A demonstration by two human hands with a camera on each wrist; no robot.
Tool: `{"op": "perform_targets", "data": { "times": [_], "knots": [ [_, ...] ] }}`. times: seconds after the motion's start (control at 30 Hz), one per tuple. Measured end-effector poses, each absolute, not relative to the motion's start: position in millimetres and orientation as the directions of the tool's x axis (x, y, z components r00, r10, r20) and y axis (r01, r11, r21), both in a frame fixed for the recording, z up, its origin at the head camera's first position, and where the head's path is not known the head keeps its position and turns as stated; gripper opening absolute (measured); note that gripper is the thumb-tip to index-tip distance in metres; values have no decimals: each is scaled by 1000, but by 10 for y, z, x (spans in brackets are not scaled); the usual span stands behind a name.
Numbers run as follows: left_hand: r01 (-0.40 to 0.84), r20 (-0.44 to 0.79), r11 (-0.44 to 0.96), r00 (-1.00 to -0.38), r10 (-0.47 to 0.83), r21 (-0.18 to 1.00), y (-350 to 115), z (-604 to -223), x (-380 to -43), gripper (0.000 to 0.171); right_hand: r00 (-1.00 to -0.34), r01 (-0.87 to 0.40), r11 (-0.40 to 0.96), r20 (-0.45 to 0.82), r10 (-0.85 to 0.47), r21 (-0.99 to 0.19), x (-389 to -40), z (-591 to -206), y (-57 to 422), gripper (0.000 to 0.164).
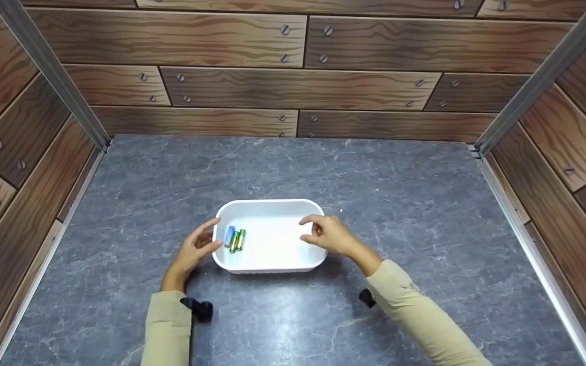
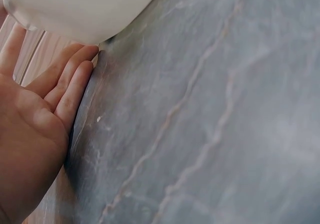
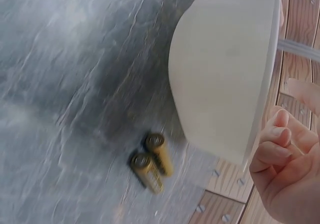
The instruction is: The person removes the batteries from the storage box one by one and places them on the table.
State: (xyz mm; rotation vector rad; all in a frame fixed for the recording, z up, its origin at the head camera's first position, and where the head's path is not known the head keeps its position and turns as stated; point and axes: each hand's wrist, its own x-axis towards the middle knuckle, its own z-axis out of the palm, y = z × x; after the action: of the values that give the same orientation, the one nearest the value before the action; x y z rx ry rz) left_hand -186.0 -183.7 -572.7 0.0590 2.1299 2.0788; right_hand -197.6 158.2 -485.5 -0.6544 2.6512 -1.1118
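Note:
A white plastic basin [image 1: 272, 260] stands on the grey surface between both hands. Inside, at its left end, lie a blue battery [image 1: 229, 236] and two green-and-gold batteries [image 1: 241, 240], side by side. My left hand [image 1: 195, 250] is at the basin's left end, thumb and index fingertips at the rim, the other fingers fairly straight beside the wall in the left wrist view. Above the right rim hovers my right hand [image 1: 329, 235], thumb and index apart, other fingers loosely curled, nothing between them. Two gold-and-dark batteries [image 3: 150, 161] lie outside the basin in the right wrist view; the head view hides them.
Wood-patterned walls [image 1: 293, 86] enclose the grey marbled surface [image 1: 415, 203] at the back and sides. Metal posts [image 1: 537, 76] mark the back corners. Black wrist gear [image 1: 202, 310] sticks out from the left sleeve [image 1: 168, 325].

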Motion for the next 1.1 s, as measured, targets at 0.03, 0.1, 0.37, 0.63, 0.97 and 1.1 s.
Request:
{"op": "perform_targets", "data": {
  "times": [0.03,0.1,0.37,0.63,0.97,1.1],
  "knots": [
    [-86,-89,28,-986,143,996,-1837,-5727,-1860,62,-879,-337,621,1,-476,-708,-1973,-4862,1552,34],
    [-84,-87,28,-986,144,996,-1836,-5727,-1860,62,-872,-354,619,10,-489,-701,-1972,-4875,1492,34],
    [-80,-84,38,-987,136,996,-1812,-5718,-1843,59,-853,-390,629,8,-521,-672,-1985,-4939,1304,36],
    [-27,-28,9,-993,113,1000,-1795,-5746,-1826,58,-845,-406,657,-13,-535,-635,-1976,-5027,1086,36],
    [-43,-45,17,-989,138,999,-1804,-5741,-1818,59,-837,-417,678,-34,-546,-605,-1990,-5109,833,35],
    [-56,-60,34,-988,140,998,-1812,-5733,-1816,59,-833,-405,679,-59,-550,-612,-1993,-5133,736,36]
  ]
}}
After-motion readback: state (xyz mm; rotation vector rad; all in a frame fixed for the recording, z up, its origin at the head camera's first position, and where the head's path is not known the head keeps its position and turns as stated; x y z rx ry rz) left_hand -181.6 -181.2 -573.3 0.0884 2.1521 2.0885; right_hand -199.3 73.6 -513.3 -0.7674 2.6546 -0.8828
